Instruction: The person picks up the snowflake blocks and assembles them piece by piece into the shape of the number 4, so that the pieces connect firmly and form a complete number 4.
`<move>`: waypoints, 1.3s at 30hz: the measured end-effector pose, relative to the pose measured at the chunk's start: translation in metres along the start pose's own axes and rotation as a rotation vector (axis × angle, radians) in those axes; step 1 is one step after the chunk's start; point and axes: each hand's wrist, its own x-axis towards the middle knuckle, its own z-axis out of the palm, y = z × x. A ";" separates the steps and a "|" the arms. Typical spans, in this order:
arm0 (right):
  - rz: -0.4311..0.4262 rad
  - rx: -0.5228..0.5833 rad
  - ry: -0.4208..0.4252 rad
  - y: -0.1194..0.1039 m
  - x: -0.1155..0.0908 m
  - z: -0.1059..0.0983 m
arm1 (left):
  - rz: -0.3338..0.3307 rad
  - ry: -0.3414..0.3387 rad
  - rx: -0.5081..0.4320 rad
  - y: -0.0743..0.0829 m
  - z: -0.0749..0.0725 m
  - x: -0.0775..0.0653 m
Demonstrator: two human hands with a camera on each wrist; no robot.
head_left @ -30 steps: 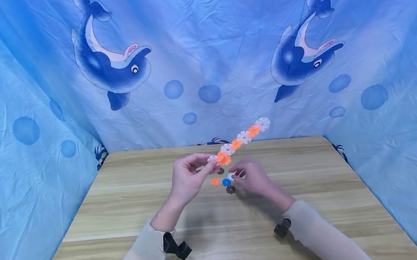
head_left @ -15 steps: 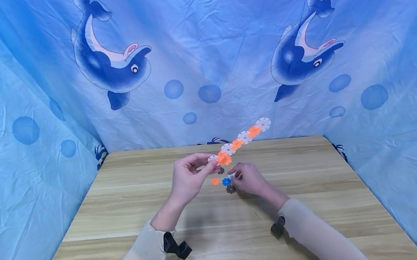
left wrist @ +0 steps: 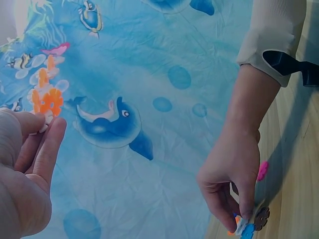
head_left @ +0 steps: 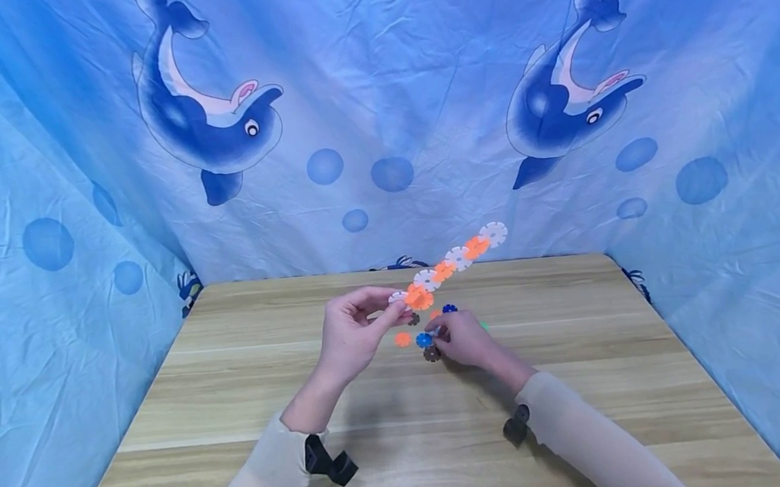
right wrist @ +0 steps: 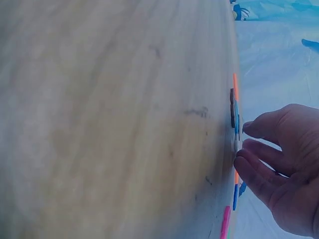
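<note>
In the head view my left hand [head_left: 356,334] holds up a chain of interlocking snowflake discs [head_left: 443,270], orange and white by turns. Thumb and fingers pinch the white disc at its near end; the rest slants up to the right. The left wrist view shows this chain [left wrist: 51,101] from behind the fingertips. My right hand [head_left: 465,338] is low over the table, thumb and fingertips at a white snowflake disc [left wrist: 240,225]. Its fingers are bent about that disc's edges, partly covering it. A blue disc [head_left: 424,340] and a dark brown disc [head_left: 431,354] lie right beside these fingertips.
On the wooden table [head_left: 238,408] lie an orange disc [head_left: 403,339], another brown disc [head_left: 413,319] and a dark blue disc [head_left: 449,309]. A green disc [head_left: 484,326] peeks out behind the right hand. A pink disc [left wrist: 263,171] shows in the left wrist view. Blue dolphin curtains surround the table.
My right hand has shifted slightly toward me and lower at the white disc, uncovering the dark blue and green discs. My left hand and the chain have barely moved.
</note>
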 end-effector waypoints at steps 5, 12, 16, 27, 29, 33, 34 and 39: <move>-0.012 -0.042 -0.023 0.001 -0.001 -0.001 | -0.014 -0.005 -0.003 0.000 0.001 0.000; -0.022 -0.070 -0.043 0.001 -0.004 -0.005 | -0.024 -0.013 -0.021 0.000 0.002 0.000; -0.027 -0.060 -0.050 0.001 -0.006 -0.006 | -0.022 -0.012 -0.013 0.000 0.002 0.001; 0.109 -0.071 -0.070 0.002 -0.009 -0.013 | -0.031 -0.019 -0.006 0.001 0.004 0.001; 0.127 -0.064 -0.079 0.003 -0.010 -0.015 | -0.031 -0.019 -0.004 0.001 0.005 0.001; 0.132 -0.054 -0.089 0.003 -0.010 -0.016 | -0.031 -0.018 -0.011 0.000 0.006 0.002; 0.130 -0.050 -0.089 0.003 -0.011 -0.017 | -0.032 -0.017 -0.014 0.000 0.006 0.003; 0.107 -0.038 -0.093 0.003 -0.012 -0.019 | -0.035 -0.012 -0.006 -0.001 0.006 0.003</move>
